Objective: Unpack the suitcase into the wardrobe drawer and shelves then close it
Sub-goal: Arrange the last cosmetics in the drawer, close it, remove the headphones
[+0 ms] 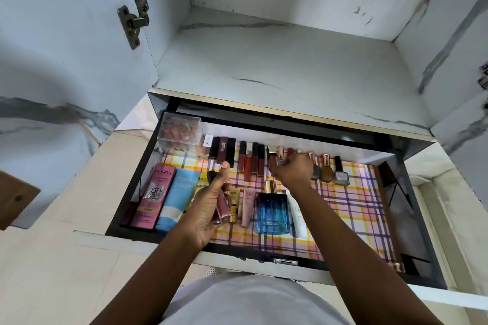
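Left hand (208, 203) cradles lip gloss tubes (220, 210); right hand (291, 170), knuckles up, fingers curled, pinches a small bottle (280, 159).

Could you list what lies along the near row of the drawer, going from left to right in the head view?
Pink Pond's BB cream box → light blue tube → left hand gripping dark red lip gloss tubes → small gold tube → pale pink tube → blue perfume bottle → white tube.
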